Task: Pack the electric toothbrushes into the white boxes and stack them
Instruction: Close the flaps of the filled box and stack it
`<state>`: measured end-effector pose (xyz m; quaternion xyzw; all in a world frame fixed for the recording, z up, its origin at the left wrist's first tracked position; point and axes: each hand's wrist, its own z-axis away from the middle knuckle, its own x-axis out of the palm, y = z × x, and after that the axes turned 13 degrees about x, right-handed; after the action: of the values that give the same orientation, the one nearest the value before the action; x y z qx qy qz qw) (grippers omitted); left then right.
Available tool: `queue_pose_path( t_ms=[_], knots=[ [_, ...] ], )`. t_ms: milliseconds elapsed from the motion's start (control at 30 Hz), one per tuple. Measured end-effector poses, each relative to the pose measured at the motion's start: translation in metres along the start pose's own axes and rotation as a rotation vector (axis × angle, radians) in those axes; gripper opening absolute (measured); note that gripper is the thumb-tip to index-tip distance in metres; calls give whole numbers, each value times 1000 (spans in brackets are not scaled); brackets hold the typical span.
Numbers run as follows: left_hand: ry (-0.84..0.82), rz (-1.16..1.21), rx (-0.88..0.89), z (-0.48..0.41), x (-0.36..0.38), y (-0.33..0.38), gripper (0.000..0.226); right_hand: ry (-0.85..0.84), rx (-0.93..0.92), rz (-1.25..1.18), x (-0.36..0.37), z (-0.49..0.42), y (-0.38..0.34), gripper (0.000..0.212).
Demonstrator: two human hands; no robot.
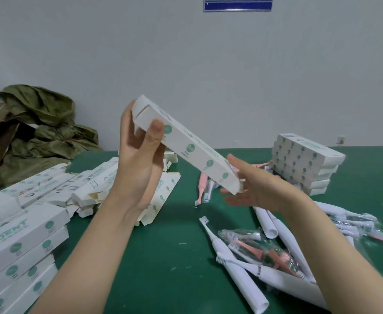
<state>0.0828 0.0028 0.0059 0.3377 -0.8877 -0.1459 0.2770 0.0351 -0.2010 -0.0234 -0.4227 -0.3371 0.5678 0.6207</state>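
Loose toothbrushes [235, 266] litter the bench [163, 257] bottom right, so plenty left to pack. Closed boxes [22, 241] pile up bottom left. Further out, the left hand [138, 159] grips a tilted white box [186, 146] in mid-air, and the right hand [254, 189] is spread wide under its low end. Beyond sits a small stack [303, 162]. Looks about midway.

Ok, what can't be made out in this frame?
Head view only.
Box: contents hidden by its own walls.
Its lower end flap: blurred against the right hand.
Stack of boxes at left: cut off by the left and bottom edges.
Wall sign: cut off by the top edge, text unreadable.
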Motion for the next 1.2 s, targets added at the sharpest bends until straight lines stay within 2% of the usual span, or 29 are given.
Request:
queue_pose_path(
  t_ms=[67,133,167,233,267,300,367,467,533,700,800,933,1100,1200],
  knots=[
    [32,39,-121,3,-8,-6,64,-91,25,-208,-6,-10,5,38],
    [54,-94,-270,5,-15,-12,57,10,-73,-325,-9,-17,6,30],
    [66,-328,-325,4,-17,-14,57,105,-138,-348,-11,-19,6,29],
    [107,-960,-366,2,-25,-19,71,284,-246,-287,-12,-17,4,30],
    [83,-1155,-296,3,-25,-19,78,354,-287,-221,-12,-15,3,29],
    [7,-1232,-192,6,-23,-19,78,408,-327,-161,-8,-13,2,28],
    [-245,-1215,-31,12,-10,-19,68,464,-415,-69,8,-6,0,24],
    [-631,-1165,-5,27,7,-28,73,448,-477,-43,31,1,-2,26],
    [-755,-1240,27,34,11,-34,78,377,-472,-104,40,8,-4,29],
    [-559,-1247,118,29,6,-29,77,204,-434,-177,36,20,-11,23],
    [-615,-1210,116,26,6,-27,56,68,-392,-273,33,27,-15,20],
    [-577,-1087,45,23,6,-25,11,116,-465,-115,38,31,-14,21],
    [-434,-1086,63,20,9,-23,20,144,-528,24,46,39,-16,19],
    [-468,-1024,-9,22,10,-21,23,109,-495,14,38,44,-18,19]
  ],
)
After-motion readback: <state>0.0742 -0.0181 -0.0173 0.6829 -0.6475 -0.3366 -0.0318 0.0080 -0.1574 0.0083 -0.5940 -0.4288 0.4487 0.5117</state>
